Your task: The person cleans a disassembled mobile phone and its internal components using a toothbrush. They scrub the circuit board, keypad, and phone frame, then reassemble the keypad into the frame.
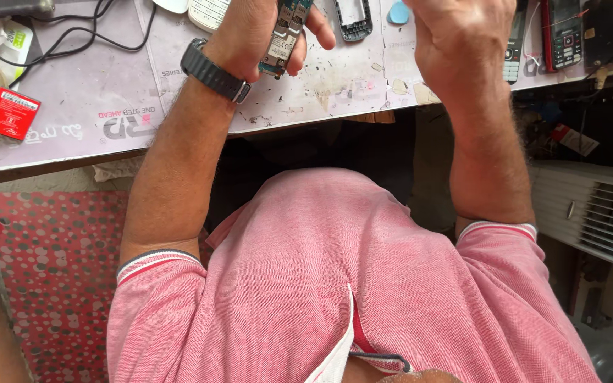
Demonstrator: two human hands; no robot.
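The left hand (257,39) was closed around a bare phone circuit board (285,35), fingers wrapped about its sides, holding it upright just above the worn grey workbench (108,106). A black watch (214,71) sat on that wrist. The right hand (462,42) was raised over the bench's near edge with its back to the camera, fingers curled inward; I could not tell whether it held anything, since the palm side was hidden.

Taking the circuit board as the landmark: just to its right lay an empty dark phone frame (352,18), and beyond that a small blue plectrum-shaped pick (398,12). Further right, past the raised hand, a red-and-black keypad phone (563,32) lay on the bench, with part of another keypad phone (512,53) showing beside the hand. Just left of the board, at the top edge, part of a white keypad piece (207,14) peeked in. Well to the left ran black cables (72,39), and far left lay a red flat battery (10,113) near the bench's edge.

Below the board, the person's pink shirt (349,284) filled the lower view, a red dotted cushion (58,269) beside it.
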